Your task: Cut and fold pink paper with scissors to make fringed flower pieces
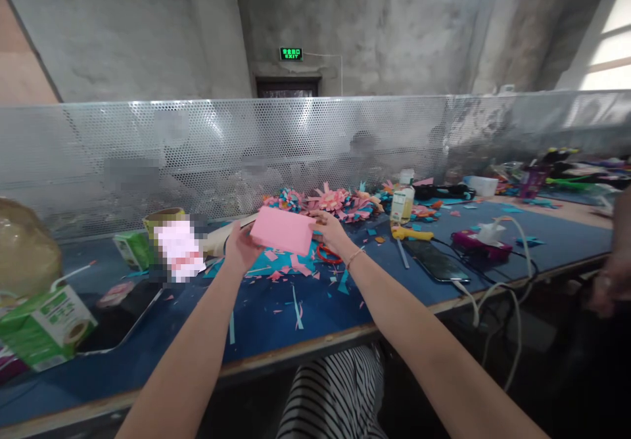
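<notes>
Between my two hands is a flat pink rectangular sheet [283,230], raised a little above the table and tilted. At its left edge, my left hand [241,247] grips it with closed fingers. My right hand [331,230] pinches the upper right corner. Beneath the sheet lie a blue sheet [266,267] and scattered pink scraps [300,265]. The red rings of a tool [329,254], possibly scissor handles, show beside my right wrist; the rest is hidden. Behind the hands is a heap of pink, blue and orange fringed pieces [330,199].
A yellow glue gun [413,233], a phone [436,261], a purple power strip [482,245] with cables and a bottle [402,199] are on the right. Green cartons [49,327] stand left. A perforated metal screen [315,137] runs behind. Another person's hand [604,288] is at far right.
</notes>
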The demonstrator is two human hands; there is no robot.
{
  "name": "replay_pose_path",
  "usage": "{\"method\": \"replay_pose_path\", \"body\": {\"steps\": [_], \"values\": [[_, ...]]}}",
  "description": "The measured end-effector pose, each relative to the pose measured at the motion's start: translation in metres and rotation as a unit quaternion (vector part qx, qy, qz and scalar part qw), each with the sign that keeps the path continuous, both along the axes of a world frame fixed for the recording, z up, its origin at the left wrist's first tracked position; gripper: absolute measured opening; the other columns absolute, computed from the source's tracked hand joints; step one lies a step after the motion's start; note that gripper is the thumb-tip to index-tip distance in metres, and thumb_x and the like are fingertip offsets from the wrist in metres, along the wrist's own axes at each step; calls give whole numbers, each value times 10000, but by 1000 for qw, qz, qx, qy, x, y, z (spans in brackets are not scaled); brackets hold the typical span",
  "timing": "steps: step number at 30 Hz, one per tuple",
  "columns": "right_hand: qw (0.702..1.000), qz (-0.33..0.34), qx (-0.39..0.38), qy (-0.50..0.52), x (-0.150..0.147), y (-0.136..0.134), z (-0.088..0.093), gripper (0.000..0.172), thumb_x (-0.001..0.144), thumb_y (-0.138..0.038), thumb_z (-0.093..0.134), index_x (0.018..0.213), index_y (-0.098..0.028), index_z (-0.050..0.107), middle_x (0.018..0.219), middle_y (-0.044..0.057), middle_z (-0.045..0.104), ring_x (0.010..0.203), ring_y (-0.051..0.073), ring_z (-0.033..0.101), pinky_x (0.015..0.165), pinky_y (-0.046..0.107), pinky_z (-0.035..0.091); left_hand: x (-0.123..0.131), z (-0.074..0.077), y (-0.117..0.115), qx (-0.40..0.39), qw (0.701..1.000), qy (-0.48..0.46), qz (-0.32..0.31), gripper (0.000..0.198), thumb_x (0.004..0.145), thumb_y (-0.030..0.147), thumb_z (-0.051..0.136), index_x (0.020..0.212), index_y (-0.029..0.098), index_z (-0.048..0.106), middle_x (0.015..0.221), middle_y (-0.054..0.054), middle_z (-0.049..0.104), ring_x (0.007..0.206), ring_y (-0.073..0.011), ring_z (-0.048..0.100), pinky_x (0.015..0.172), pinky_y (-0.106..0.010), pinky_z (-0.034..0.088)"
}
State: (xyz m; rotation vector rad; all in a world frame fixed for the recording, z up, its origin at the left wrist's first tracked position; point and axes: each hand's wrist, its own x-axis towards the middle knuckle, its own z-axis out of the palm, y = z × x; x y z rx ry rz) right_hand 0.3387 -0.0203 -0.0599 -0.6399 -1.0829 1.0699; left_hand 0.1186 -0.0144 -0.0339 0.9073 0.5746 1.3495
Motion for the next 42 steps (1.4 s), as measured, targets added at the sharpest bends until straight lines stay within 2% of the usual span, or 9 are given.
{"method": "replay_pose_path", "body": {"steps": [4, 8, 10, 12, 15, 19, 25, 37, 42], "values": [[999, 10, 1, 41, -5, 1, -1, 435, 484, -160, 691, 885, -208, 528, 787, -23, 551, 727, 111, 545, 652, 288, 491, 10, -4, -4, 15, 998, 42, -37, 304, 708, 441, 560, 873, 186, 540, 787, -55, 628, 789, -200, 601, 754, -374, 476], [998, 37, 2, 47, -12, 0, -3, 374, 515, -198, 695, 851, -198, 532, 803, -18, 561, 714, 89, 538, 686, 271, 491, 20, -7, -3, 99, 995, 5, 9, 444, 655, 584, 540, 874, 198, 533, 898, -66, 625, 833, -192, 596, 722, -340, 484], [998, 48, 3, 38, -15, -2, -3, 340, 532, -218, 695, 830, -186, 535, 812, -13, 566, 728, 90, 541, 713, 277, 494, 22, -7, -5, 129, 991, 28, 17, 446, 602, 520, 630, 892, 196, 534, 927, -58, 624, 820, -180, 598, 715, -332, 485], [998, 52, 7, 25, -17, -4, -2, 319, 544, -226, 693, 819, -178, 539, 822, -8, 570, 741, 93, 546, 725, 279, 497, 24, -8, -7, 147, 985, 86, 33, 455, 543, 352, 724, 926, 187, 543, 930, -50, 633, 800, -168, 600, 716, -318, 485], [999, 53, 11, -2, -19, -5, -3, 320, 556, -223, 692, 837, -185, 545, 857, -5, 583, 758, 98, 556, 718, 269, 501, 25, -10, -10, 140, 975, 160, 62, 416, 544, 265, 720, 915, 147, 575, 874, -63, 652, 757, -168, 607, 695, -309, 488], [995, 79, -11, -58, -18, -3, -7, 347, 539, -206, 711, 848, -191, 553, 830, -6, 608, 750, 111, 577, 704, 274, 506, 22, -11, -8, 137, 972, 174, 83, 389, 564, 274, 694, 909, 126, 593, 868, -80, 660, 750, -182, 613, 667, -311, 498], [992, 79, -25, -93, -19, -6, -8, 309, 528, -230, 723, 781, -167, 556, 675, -20, 598, 641, 103, 576, 687, 291, 502, 20, -11, -5, 139, 973, 171, 71, 377, 559, 231, 690, 909, 124, 595, 886, -86, 666, 776, -185, 613, 683, -311, 503], [994, 71, 18, -86, -21, -2, -12, 375, 526, -178, 690, 869, -170, 540, 763, -22, 568, 668, 88, 561, 680, 253, 500, 21, -14, -4, 180, 970, 159, 33, 399, 577, 321, 698, 910, 126, 598, 834, -74, 666, 737, -168, 611, 703, -293, 493], [997, 31, 5, -72, -23, -1, -11, 365, 514, -183, 685, 846, -164, 536, 730, -28, 555, 666, 90, 554, 700, 277, 500, 24, -14, -10, 144, 948, 281, 24, 385, 596, 437, 665, 812, 125, 603, 644, -46, 647, 604, -170, 611, 615, -314, 512]]}}
